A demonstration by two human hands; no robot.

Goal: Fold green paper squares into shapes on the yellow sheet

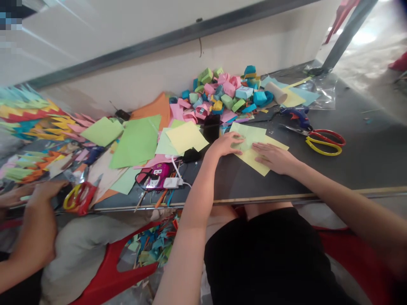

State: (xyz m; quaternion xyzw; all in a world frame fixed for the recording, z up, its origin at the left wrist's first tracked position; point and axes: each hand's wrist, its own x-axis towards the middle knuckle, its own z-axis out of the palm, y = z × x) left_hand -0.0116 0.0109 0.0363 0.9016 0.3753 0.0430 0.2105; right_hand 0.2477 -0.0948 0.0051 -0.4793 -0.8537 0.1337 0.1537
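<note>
A pale green paper sheet lies partly over a yellow paper sheet on the dark table in front of me. My left hand rests on the left side of the green sheet, its fingers spread and bent a little. Flat across the right part of both sheets lies my right hand, fingers stretched out. Neither hand grips anything. To the right are scissors with red and yellow handles and a blue glue gun. A black phone-like object lies behind my left hand.
A heap of folded paper pieces stands by the wall. Left of me are yellow squares, green sheets and a purple power strip with cables. A co-worker's arm is at far left, near red-handled scissors.
</note>
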